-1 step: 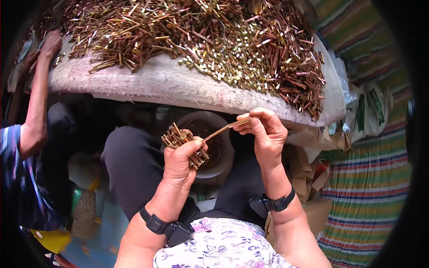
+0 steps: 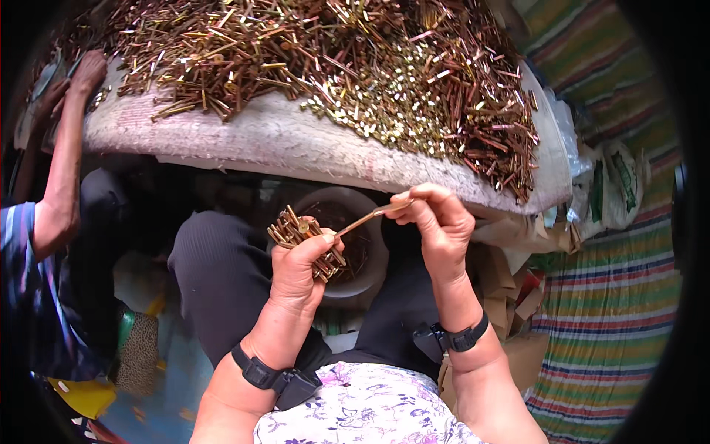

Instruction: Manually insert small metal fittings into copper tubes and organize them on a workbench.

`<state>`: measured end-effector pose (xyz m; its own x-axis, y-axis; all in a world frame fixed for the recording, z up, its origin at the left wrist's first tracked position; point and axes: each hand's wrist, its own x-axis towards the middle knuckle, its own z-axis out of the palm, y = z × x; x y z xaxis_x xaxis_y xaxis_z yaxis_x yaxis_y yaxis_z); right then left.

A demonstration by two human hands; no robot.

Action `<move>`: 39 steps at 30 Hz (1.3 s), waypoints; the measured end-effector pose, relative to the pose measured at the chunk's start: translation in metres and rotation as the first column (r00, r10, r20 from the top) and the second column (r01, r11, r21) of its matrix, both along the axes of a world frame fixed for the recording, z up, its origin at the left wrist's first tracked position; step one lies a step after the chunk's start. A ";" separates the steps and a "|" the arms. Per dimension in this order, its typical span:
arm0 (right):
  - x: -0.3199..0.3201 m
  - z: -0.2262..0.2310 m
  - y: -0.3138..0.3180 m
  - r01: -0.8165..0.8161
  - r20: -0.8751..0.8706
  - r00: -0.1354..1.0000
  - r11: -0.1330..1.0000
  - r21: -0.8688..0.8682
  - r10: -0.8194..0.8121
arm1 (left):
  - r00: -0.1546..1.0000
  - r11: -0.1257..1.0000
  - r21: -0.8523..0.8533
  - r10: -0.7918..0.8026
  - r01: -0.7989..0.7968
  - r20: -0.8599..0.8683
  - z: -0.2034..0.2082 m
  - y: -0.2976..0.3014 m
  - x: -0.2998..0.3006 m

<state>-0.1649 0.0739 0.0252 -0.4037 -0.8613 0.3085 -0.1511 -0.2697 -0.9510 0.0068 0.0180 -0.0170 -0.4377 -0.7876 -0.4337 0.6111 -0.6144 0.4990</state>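
Note:
My left hand [image 2: 297, 265] is closed round a bunch of brass-coloured bolts [image 2: 290, 228], their ends fanning out past the fingers. One long thin bolt [image 2: 361, 221] slants up and right from beside the left thumb to my right hand [image 2: 440, 226]. Thumb and fingers of the right hand pinch its far end; motion blurs that end, and I cannot tell whether a sleeve sits on it. Beneath the hands is a round basin [image 2: 372, 275] with some metal pieces inside. Beyond them lies a big heap of similar bolts [image 2: 222, 55], with small shiny nuts [image 2: 377, 107] in its middle.
The heap rests on a pale cloth-covered surface [image 2: 222, 137] with a rounded near edge. At the left, a co-worker's hand [image 2: 90, 70] reaches to that surface. Cardboard [image 2: 526, 355] and a striped sheet [image 2: 599, 311] are on the right. My knee [image 2: 214, 259] flanks the basin.
My right fingertips have shifted slightly, and the far end of the bolt is now more blurred. The left hand and its bunch stay in place.

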 end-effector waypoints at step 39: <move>0.028 0.028 -0.162 -0.010 -0.762 0.645 0.998 0.057 0.050 | 0.953 0.981 0.163 0.146 -0.105 -0.266 -0.002 -0.021 0.045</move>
